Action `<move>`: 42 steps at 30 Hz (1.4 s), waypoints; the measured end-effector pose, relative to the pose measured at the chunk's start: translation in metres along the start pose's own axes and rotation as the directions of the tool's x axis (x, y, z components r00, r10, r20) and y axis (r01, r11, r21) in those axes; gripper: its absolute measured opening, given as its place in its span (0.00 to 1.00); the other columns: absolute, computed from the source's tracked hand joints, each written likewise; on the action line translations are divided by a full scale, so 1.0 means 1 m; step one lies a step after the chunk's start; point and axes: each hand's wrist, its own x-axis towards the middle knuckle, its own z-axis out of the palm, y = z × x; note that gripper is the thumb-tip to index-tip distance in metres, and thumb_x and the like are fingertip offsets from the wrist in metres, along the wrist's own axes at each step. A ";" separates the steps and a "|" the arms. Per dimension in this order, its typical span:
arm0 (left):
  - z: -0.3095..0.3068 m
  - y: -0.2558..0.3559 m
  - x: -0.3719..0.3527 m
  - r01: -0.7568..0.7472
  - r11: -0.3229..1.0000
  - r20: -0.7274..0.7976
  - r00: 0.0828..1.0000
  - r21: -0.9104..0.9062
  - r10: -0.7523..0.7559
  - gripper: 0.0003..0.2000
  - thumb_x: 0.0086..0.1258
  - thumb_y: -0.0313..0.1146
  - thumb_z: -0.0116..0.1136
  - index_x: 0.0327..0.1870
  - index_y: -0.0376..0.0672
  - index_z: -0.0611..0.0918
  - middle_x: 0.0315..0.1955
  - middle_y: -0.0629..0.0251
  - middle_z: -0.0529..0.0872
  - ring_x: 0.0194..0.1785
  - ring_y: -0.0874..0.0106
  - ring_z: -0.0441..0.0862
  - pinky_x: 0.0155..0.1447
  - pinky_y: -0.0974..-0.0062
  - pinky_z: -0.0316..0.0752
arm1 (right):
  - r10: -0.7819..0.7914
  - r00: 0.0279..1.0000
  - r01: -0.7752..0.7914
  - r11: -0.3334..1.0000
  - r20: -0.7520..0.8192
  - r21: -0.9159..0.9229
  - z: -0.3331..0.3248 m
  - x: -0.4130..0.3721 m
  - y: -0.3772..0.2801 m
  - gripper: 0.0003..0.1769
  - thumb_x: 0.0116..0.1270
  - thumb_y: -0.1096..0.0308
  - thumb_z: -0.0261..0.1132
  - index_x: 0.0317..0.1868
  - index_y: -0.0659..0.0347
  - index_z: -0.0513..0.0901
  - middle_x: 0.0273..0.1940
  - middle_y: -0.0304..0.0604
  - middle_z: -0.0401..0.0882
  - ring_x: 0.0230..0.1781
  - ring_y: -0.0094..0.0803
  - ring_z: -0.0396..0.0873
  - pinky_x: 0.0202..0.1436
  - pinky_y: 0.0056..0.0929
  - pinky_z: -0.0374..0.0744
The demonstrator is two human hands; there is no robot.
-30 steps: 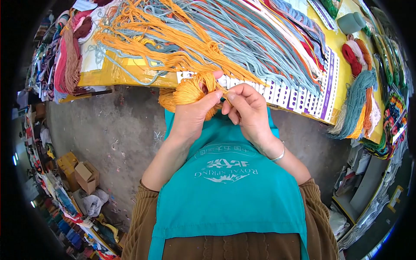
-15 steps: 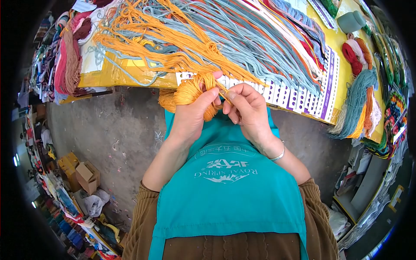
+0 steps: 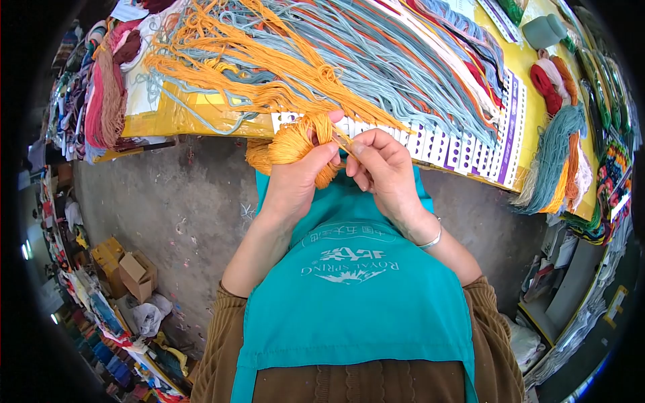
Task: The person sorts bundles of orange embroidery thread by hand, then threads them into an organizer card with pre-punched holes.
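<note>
My left hand (image 3: 304,171) is closed around a skein of orange thread (image 3: 293,144), its thumb pressed on the strands. The skein hangs over the front edge of the table, above my apron. Close to its right side, my right hand (image 3: 384,164) pinches a few orange strands (image 3: 342,139) that run from the skein, and its other fingers curl inward. Just beyond both hands, long orange threads (image 3: 269,64) lie across light blue threads (image 3: 376,74) on the table. White cards with punched holes (image 3: 463,153) line the table's front edge.
The yellow table (image 3: 201,119) stretches in front of me. A grey-green bottle (image 3: 544,32) stands at its back right. Skeins in teal (image 3: 559,144) and pink (image 3: 97,101) hang at the sides. Cardboard boxes (image 3: 138,274) sit on the grey floor (image 3: 188,201) at left.
Both hands stay in nearly the same place. The strands between them have shifted slightly at my right fingertips; the skein is still in my left hand.
</note>
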 end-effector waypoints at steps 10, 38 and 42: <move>0.003 0.003 -0.001 0.001 1.000 -0.005 1.000 0.012 -0.001 0.20 0.68 0.22 0.53 0.62 0.33 0.75 0.34 0.73 0.77 0.35 0.83 0.71 0.41 0.84 0.69 | 0.014 1.000 -0.014 1.000 -0.003 -0.024 0.001 -0.002 -0.003 0.04 0.72 0.71 0.57 0.39 0.62 0.76 0.26 0.36 0.78 0.18 0.15 0.67 0.19 0.15 0.62; -0.418 0.204 -0.141 -0.663 0.617 -0.536 0.733 -0.424 0.419 0.09 0.77 0.32 0.43 0.35 0.38 0.73 0.13 0.76 0.61 0.15 0.83 0.55 0.23 0.82 0.52 | -0.444 0.215 0.599 0.763 -0.870 -0.242 -0.310 -0.182 -0.131 0.13 0.68 0.73 0.58 0.25 0.56 0.68 0.18 0.28 0.54 0.15 0.18 0.48 0.16 0.21 0.50; -0.374 0.214 -0.148 -0.704 0.621 -0.440 0.705 -0.343 0.556 0.07 0.75 0.31 0.47 0.40 0.37 0.74 0.14 0.78 0.62 0.15 0.84 0.55 0.24 0.83 0.52 | -0.679 -0.151 0.410 0.618 -0.718 -0.671 -0.343 -0.248 -0.157 0.05 0.68 0.71 0.63 0.40 0.64 0.82 0.28 0.33 0.79 0.17 0.13 0.61 0.19 0.14 0.56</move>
